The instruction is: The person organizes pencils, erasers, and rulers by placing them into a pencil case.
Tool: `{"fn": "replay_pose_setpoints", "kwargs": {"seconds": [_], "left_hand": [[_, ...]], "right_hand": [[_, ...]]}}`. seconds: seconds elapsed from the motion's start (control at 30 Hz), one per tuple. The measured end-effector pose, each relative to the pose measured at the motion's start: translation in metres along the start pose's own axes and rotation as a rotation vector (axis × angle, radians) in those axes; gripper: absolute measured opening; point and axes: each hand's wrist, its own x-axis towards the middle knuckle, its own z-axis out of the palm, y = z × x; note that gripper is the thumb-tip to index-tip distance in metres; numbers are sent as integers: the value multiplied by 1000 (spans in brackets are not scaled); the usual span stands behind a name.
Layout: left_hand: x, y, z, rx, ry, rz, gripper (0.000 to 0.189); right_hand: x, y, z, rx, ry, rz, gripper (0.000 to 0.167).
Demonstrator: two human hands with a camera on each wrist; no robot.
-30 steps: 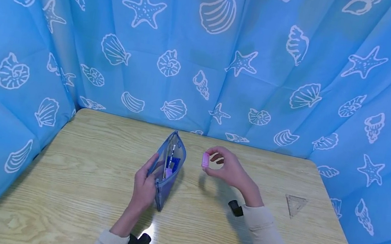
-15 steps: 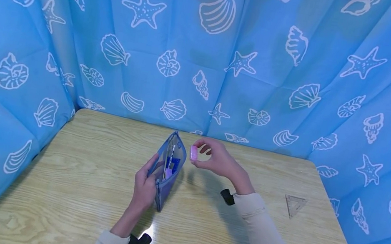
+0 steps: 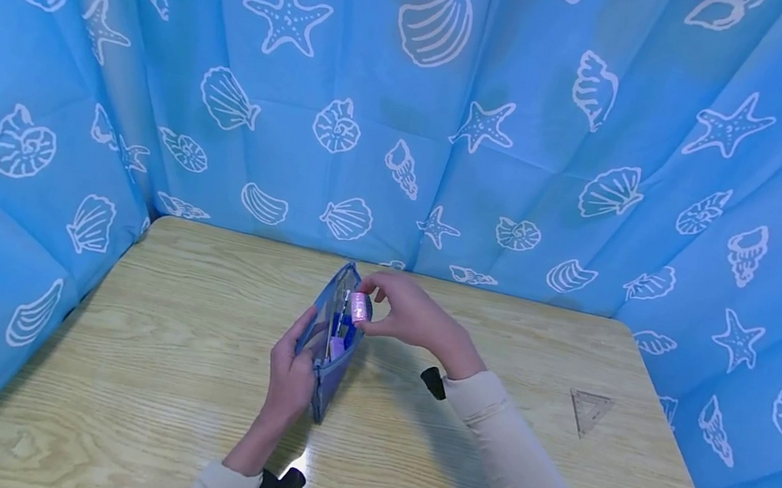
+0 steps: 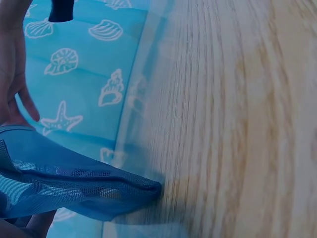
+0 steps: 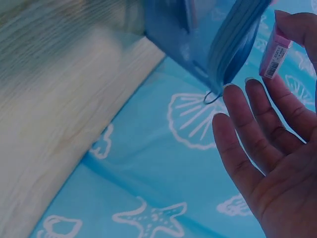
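My left hand (image 3: 290, 377) grips the near side of a blue mesh zip pouch (image 3: 331, 383), keeping it upright with its mouth spread. Inside show a patterned pencil (image 3: 345, 303), a dark blue item (image 3: 350, 329) and a small purple block (image 3: 337, 347). Between thumb and index finger my right hand (image 3: 411, 314) pinches a pink eraser (image 3: 358, 307), which overlaps the pouch's mouth in the head view. In the right wrist view, the eraser (image 5: 276, 57) carries a barcode label, beside the pouch's zipped edge (image 5: 233, 44); the other fingers are spread. Mesh hides the pouch's lower contents.
A clear triangular ruler (image 3: 589, 413) lies on the right part of the wooden table (image 3: 140, 350). Blue curtains (image 3: 396, 110) with white shells and starfish stand around the table's back and sides.
My right hand has moved left with the eraser, from the space right of the pouch to its mouth. The left hand and pouch have stayed about still.
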Motion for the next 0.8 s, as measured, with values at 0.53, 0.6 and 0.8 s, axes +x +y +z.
{"fn": "replay_pose_setpoints", "kwargs": {"seconds": [0.53,0.6,0.8], "left_hand": [[0,-2,-2,63,29,24,65],[0,-3,-2,62,26,26,65],[1,-3,-3,12,21,8,64]], "right_hand": [[6,-30,11,-54,-118,-74,39],[5,-32,11,-50,-135,-80,39],[-1,-29,11,20,-125,-68,40]]}}
